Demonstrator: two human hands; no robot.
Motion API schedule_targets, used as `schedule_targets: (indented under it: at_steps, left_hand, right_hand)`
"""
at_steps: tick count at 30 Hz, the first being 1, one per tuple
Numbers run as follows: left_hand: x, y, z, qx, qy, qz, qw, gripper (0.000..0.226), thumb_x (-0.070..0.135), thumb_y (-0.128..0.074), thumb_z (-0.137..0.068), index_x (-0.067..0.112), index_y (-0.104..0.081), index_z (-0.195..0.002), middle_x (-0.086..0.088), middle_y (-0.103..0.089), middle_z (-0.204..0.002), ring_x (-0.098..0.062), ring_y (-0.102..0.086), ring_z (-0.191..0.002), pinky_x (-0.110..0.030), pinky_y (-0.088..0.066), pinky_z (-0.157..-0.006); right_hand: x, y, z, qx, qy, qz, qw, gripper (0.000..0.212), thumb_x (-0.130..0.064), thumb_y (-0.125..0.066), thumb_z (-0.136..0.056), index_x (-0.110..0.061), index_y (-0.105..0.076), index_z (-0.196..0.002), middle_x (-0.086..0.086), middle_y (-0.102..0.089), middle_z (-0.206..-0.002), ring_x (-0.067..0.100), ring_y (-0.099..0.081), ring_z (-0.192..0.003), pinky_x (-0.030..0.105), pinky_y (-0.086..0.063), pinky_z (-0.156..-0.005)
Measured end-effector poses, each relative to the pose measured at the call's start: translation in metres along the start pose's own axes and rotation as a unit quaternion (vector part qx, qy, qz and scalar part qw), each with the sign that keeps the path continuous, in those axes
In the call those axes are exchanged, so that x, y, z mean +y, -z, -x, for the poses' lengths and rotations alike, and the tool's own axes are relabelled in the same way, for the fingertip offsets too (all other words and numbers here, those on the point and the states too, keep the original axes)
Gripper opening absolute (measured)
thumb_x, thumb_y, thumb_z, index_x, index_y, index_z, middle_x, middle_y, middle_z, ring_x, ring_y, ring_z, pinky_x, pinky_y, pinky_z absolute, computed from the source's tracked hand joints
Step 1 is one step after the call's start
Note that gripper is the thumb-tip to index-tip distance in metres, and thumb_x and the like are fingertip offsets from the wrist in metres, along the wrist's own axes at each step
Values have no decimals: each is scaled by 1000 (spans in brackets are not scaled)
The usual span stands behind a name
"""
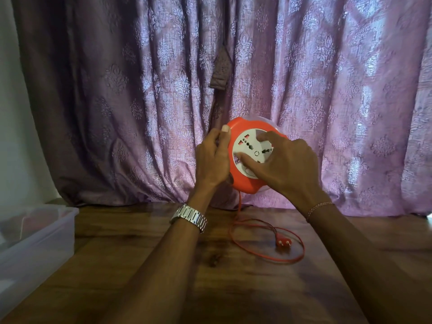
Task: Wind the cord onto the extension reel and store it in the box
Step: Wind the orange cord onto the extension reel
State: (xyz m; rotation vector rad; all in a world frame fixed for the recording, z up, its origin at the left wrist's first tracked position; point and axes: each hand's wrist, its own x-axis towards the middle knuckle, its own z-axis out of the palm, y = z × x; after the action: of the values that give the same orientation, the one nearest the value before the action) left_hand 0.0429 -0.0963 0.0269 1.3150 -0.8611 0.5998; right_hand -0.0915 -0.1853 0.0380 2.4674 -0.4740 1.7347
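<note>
A round orange extension reel with a white socket face is held up in the air above the table, in front of the curtain. My left hand grips its left rim, thumb on the upper edge. My right hand lies over the white face, fingers pressed on it. A thin orange cord hangs from the reel's underside down to the table and lies there in a loose loop. The orange two-pin plug rests inside that loop.
A clear plastic box stands on the wooden table at the left edge. A purple patterned curtain hangs right behind the table. A metal watch is on my left wrist.
</note>
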Motion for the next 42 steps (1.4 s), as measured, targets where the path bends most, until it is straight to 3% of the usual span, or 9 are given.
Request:
schedule_targets:
  at_steps: [5, 10, 14, 18, 25, 28, 32, 36, 42]
  left_hand:
    - [-3, 1, -2, 6, 8, 13, 1000, 45, 68, -40, -93, 32, -56, -72, -5, -65, -72, -35, -66, -77, -57, -54, -72]
    - [-8, 3, -4, 18, 11, 19, 1000, 47, 61, -42, -98, 24, -55, -72, 0, -62, -70, -30, -61, -70, -52, -54, -70]
    - [-7, 3, -4, 22, 27, 41, 999, 44, 52, -44, -101, 21, -57, -74, 5, -63, -67, -5, -58, -61, -36, -49, -65]
    - [-8, 3, -4, 14, 23, 45, 999, 64, 69, -40, -91, 9, -61, -83, -8, -70, -77, -29, -68, -75, -51, -56, -72]
    - [-4, 2, -3, 12, 13, 26, 1000, 48, 66, -42, -94, 25, -54, -71, 1, -62, -70, -28, -62, -72, -54, -54, -73]
    - [-2, 1, -3, 15, -1, 7, 1000, 49, 67, -40, -92, 25, -49, -68, -1, -57, -66, -24, -53, -65, -56, -50, -70]
    - [0, -1, -1, 4, -2, -11, 1000, 49, 66, -39, -93, 25, -50, -69, -5, -60, -68, -31, -60, -70, -55, -52, -70]
    - [2, -2, 2, -5, -6, -12, 1000, 51, 62, -40, -97, 20, -52, -72, -8, -63, -71, -29, -60, -72, -54, -52, -73]
    - [-2, -2, 1, -4, 4, 8, 1000, 63, 70, -37, -92, 12, -56, -79, -15, -67, -77, -38, -66, -79, -57, -55, -74]
  right_hand:
    - [3, 3, -5, 30, 93, 43, 994, 61, -76, -54, -76, -24, -64, -107, 1, -67, -85, 25, -56, -84, 28, -33, -58]
    - [12, 9, -13, -103, 225, -10, 969, 33, -38, -59, -87, -30, -57, -119, 9, -53, -121, 29, -40, -104, 42, -41, -90]
    - [8, 18, -14, -230, 240, 36, 942, 58, -17, -66, -79, -46, -53, -127, 15, -39, -145, 35, -37, -118, 42, -33, -100]
    - [4, 19, -14, -223, 219, 53, 948, 67, -10, -72, -75, -47, -54, -129, 14, -41, -144, 35, -38, -118, 45, -37, -97]
    - [5, 15, -9, -127, 199, 68, 969, 56, -29, -61, -72, -50, -57, -123, 11, -59, -107, 33, -54, -94, 40, -41, -76]
    - [2, 14, -5, -80, 116, 36, 989, 55, -53, -60, -68, -50, -58, -124, 4, -70, -95, 31, -64, -87, 37, -48, -72]
    - [-5, 7, 0, -37, -18, 21, 999, 73, -81, -55, -63, -41, -60, -123, 0, -73, -104, 31, -65, -94, 37, -52, -74]
    - [-7, 4, 1, -21, -56, 0, 998, 75, -81, -55, -66, -29, -63, -120, 3, -72, -108, 31, -64, -99, 38, -50, -77]
    - [-1, 9, -5, -4, 17, 32, 999, 66, -80, -53, -72, -22, -57, -103, 10, -67, -80, 32, -62, -76, 31, -37, -59]
